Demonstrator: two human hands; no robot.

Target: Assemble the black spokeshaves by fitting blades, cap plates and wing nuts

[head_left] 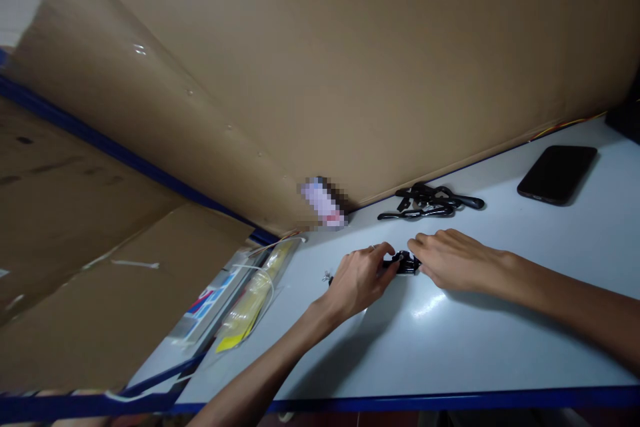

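Observation:
A small black part (404,261) lies on the white table (450,347), gripped from both sides. My left hand (359,278) pinches its left end with curled fingers. My right hand (453,259) closes its fingertips on the right end. Both hands rest low on the tabletop, near the middle. What the part is stays too small and dark to make out.
A pile of black elongated parts (430,202) lies behind the hands by the cardboard wall (350,67). A black phone (557,173) sits at the right. Clear plastic bags with yellow contents (250,297) lie at the table's left edge. A tiny metal bit (327,276) sits left of my left hand.

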